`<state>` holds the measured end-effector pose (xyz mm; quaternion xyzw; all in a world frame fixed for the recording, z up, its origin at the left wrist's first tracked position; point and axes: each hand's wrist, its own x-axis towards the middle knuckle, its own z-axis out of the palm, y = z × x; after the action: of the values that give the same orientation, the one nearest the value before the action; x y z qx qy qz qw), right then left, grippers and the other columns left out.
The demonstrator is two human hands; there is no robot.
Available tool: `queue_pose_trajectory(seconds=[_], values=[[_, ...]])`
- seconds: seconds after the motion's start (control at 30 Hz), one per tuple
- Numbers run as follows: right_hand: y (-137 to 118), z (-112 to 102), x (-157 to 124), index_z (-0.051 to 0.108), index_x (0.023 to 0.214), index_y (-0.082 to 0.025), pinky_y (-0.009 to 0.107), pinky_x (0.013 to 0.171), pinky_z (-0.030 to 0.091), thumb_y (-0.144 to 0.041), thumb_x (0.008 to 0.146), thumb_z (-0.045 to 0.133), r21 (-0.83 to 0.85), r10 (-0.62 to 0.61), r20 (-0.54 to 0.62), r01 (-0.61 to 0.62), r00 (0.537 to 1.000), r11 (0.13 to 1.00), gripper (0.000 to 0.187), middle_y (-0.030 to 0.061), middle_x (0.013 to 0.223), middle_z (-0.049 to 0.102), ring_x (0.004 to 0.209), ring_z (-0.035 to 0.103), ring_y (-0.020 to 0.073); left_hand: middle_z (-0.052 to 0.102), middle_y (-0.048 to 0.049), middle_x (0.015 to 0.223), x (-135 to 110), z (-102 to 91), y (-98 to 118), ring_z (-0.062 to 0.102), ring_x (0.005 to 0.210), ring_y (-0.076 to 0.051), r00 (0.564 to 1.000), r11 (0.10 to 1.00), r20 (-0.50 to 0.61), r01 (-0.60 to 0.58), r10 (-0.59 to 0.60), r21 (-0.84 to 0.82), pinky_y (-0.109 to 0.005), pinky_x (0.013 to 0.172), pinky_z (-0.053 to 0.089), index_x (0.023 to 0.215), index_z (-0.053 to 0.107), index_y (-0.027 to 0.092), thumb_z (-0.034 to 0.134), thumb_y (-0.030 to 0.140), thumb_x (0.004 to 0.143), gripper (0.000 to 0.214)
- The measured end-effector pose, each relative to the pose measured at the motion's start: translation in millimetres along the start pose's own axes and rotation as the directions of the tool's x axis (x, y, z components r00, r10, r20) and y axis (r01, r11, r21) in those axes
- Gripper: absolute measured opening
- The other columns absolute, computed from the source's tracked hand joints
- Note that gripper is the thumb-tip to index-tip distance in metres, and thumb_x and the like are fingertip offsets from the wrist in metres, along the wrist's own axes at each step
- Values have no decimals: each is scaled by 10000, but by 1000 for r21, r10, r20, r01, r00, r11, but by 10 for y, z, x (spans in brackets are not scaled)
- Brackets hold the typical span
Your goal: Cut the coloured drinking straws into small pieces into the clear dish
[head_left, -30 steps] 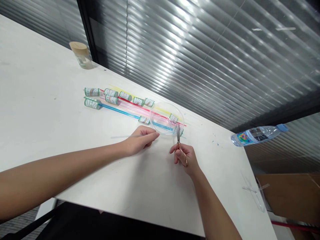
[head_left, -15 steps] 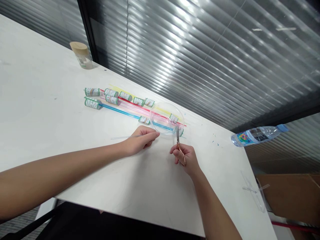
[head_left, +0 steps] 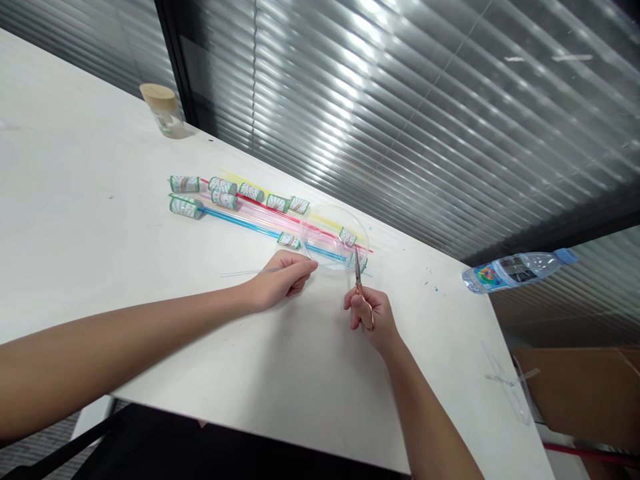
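Note:
My left hand (head_left: 285,280) is closed around a thin clear straw (head_left: 240,273), whose tail sticks out to the left past the wrist. In my right hand (head_left: 373,315) is a pair of scissors (head_left: 358,267) with rose-gold handles, blades pointing away from me and looking closed. Just beyond both hands lies a clear round plastic dish (head_left: 325,265). Blue straws (head_left: 240,222), red straws (head_left: 265,207) and yellow ones run under or behind it. Several small cylinders with green-and-white labels, such as this one (head_left: 185,206), lie on and around the straws.
A white table (head_left: 200,353) carries everything. A jar with a tan lid (head_left: 164,110) stands at the far left edge. A water bottle (head_left: 515,271) lies at the right edge, near small blue scraps (head_left: 431,283). Clear plastic strips (head_left: 510,383) lie lower right, by a cardboard box (head_left: 580,393).
My right hand and the scissors have shifted slightly to the right. My left hand has barely moved and keeps hold of the clear straw.

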<state>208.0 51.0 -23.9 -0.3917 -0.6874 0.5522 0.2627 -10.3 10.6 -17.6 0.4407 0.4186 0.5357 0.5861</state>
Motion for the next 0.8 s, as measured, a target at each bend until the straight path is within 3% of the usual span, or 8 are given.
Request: queue_pose_trajectory(seconds=[0.4,0.8], values=[[-2,-28,-14,556,682,-161,231,453,271,-693,795,558,29,-40,103,37,994,999,544,-11,492,510,434,391,90,322,65,464,-15,-19,-3,299,430,-51,1000,1000,15,-2,1,9,-229,439,232,502,343,185,541,338,854,432],[-12,-20,-8,547,655,-168,232,456,304,-694,781,576,-5,-31,80,31,996,999,542,-16,483,501,441,402,94,352,60,461,-27,-21,18,316,442,-53,1000,996,3,31,-31,88,-232,450,223,507,361,179,543,356,851,427]])
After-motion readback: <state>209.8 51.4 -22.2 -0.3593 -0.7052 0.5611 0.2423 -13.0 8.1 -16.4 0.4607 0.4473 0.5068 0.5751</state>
